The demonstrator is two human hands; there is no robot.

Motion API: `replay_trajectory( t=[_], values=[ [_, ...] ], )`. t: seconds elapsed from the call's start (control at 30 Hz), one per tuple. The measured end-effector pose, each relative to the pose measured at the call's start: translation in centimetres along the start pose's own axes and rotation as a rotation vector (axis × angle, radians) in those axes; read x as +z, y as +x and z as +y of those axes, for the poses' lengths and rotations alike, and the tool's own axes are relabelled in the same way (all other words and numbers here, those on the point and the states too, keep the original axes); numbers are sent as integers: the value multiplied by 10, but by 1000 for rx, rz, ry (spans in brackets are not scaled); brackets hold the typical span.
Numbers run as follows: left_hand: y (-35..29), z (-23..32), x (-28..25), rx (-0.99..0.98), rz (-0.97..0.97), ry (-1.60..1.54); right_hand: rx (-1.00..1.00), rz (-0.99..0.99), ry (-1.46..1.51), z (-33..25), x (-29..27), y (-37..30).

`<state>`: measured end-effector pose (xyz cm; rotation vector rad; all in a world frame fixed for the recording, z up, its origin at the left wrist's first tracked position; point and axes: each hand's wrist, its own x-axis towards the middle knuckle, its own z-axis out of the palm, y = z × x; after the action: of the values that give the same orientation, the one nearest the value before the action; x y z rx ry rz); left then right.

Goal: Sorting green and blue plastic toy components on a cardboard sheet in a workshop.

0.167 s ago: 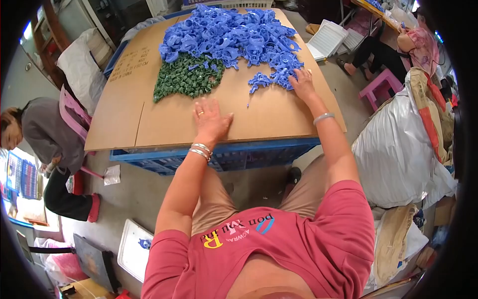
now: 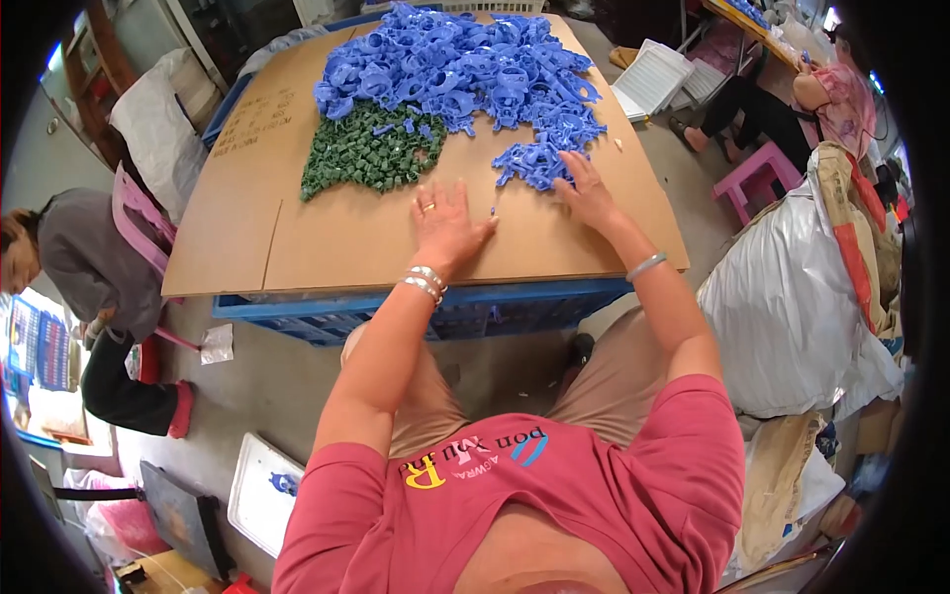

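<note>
A large heap of blue plastic parts (image 2: 445, 74) covers the far half of a cardboard sheet (image 2: 386, 243). Small dark green plastic pieces (image 2: 366, 158) lie in a patch at its near left, with a few blue bits on top. My left hand (image 2: 447, 226) rests flat with fingers spread near the sheet's front, just short of the green patch, holding nothing. My right hand (image 2: 589, 191) is open, its fingertips at the edge of the near right cluster of blue parts (image 2: 534, 163). One tiny blue piece (image 2: 493, 212) lies alone between my hands.
Blue crates (image 2: 396, 319) support the cardboard. At left a person (image 2: 99, 257) sits by a pink chair (image 2: 139, 218); another person (image 2: 831, 89) sits at far right near a pink stool (image 2: 757, 178). Big white sacks (image 2: 782, 297) crowd the right side. A white tray (image 2: 262, 495) lies on the floor.
My left hand has shifted right along the cardboard. My right hand has drawn left and nearer, and the near right blue parts have bunched toward the left.
</note>
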<state>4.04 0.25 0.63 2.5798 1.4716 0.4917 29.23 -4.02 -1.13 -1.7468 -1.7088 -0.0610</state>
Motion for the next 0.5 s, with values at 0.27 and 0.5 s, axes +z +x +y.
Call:
replay_trajectory(
  t=[0.27,0.5],
  values=[
    [30,16,21,87,80,-76,-70,254,159,26,-7,42],
    [29,20,25,102,122,13,-74,109,-363,68,2,67]
  ],
)
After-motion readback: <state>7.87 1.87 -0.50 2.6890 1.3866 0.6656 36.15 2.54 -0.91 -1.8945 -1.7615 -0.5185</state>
